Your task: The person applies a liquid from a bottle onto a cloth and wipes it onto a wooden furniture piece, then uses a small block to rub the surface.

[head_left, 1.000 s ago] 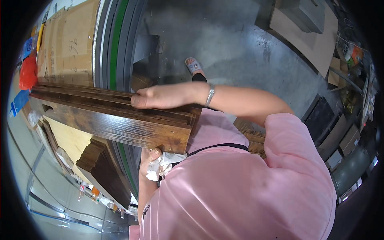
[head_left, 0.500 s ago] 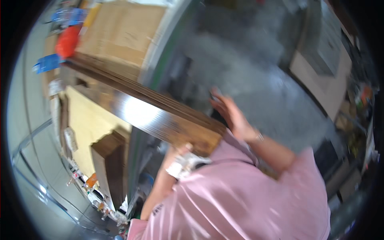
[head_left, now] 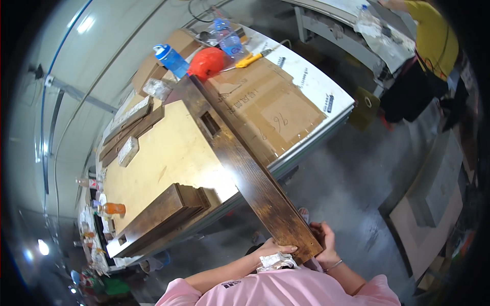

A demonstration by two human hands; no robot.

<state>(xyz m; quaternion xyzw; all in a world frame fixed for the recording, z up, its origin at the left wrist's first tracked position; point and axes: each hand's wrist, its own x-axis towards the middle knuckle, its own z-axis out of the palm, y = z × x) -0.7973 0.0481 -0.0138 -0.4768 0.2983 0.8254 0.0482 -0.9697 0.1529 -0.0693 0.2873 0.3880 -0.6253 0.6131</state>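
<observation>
Your left hand (head_left: 273, 249) is gripping at least one slotted wooden board (head_left: 255, 187), overhanging the desk (head_left: 332, 119) at its near edge; one white wad (head_left: 278, 261) is touching that hand. Your right hand (head_left: 328, 244) is curling alongside, hold unclear.

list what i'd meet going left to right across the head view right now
Bottle of orange liquid → blue water bottle → red bundle → left hand → right hand → co-worker's yellow top

A long board (head_left: 245, 178) crosses the bench (head_left: 316, 94) and juts past its near edge. Along that edge, stacked boards (head_left: 158, 217) lie to its left, cardboard (head_left: 275, 112) to its right. A bag (head_left: 206, 63) sits by the board's far end, between two bottles (head_left: 174, 62).
</observation>
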